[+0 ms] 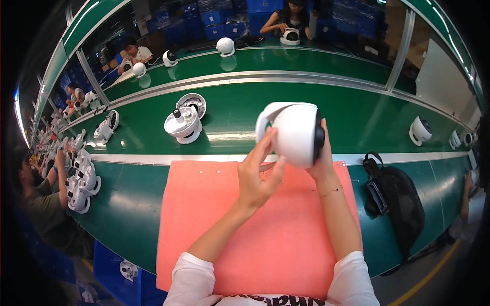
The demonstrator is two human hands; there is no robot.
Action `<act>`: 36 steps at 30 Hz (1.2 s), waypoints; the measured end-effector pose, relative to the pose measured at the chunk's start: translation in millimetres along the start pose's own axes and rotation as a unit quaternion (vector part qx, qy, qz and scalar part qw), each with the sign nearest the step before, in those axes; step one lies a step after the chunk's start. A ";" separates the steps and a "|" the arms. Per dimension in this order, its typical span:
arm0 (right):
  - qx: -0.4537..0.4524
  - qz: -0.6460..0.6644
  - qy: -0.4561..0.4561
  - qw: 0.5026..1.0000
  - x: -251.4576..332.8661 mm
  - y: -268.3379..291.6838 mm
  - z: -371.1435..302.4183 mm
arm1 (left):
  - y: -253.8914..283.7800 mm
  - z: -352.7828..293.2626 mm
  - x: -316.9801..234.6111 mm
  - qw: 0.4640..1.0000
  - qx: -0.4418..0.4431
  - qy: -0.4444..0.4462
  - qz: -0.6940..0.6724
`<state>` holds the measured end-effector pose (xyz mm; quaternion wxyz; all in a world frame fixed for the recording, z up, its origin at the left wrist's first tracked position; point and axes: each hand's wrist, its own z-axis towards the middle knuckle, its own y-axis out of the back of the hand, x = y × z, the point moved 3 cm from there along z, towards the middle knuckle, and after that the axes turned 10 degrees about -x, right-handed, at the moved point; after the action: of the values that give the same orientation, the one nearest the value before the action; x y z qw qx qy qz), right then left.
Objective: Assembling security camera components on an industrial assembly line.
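A white drum-shaped device [295, 133] with a black end and a curved white stand is held up above a pink mat [219, 245]. My right hand [322, 158] grips it from the right, around the black end; part of that hand is hidden behind the device. On the other side, my left hand [255, 176] has its fingers apart, with the fingertips at the stand and the lower left of the white body. Several small clear pieces [217, 172] lie along the mat's far edge.
Beyond a metal rail runs a green conveyor [245, 109] bearing an opened white device [184, 122] and a closed one [420, 130]. A black bag [400, 204] lies right of the mat. Several white housings [83, 178] stand left, beside a co-worker [38, 194]. A blue bin [117, 270] sits below.
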<state>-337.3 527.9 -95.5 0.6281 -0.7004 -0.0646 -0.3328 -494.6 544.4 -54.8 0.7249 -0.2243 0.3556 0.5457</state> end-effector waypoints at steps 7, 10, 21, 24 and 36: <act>-0.115 0.056 -0.062 0.990 7.5 59.9 24.8 | 53.0 36.9 53.9 0.907 -0.207 0.291 -0.222; -0.157 -0.024 0.000 0.987 7.2 63.4 31.3 | 96.1 40.9 98.5 0.868 -0.278 0.315 -0.266; -0.266 -0.298 0.053 0.915 0.4 65.8 29.7 | 126.0 71.7 169.4 0.840 -0.331 0.319 -0.289; -0.316 -0.323 0.093 0.887 -1.1 63.8 26.7 | 123.3 71.5 190.6 0.833 -0.363 0.298 -0.291; -0.108 -0.737 0.454 0.489 -16.9 -8.9 -11.2 | 137.0 71.1 178.0 0.871 -0.381 0.266 -0.159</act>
<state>-359.1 524.9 -97.4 0.0157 -0.2116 -0.2264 -0.9507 -578.6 749.2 -135.5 0.5380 -0.6733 0.2595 0.4357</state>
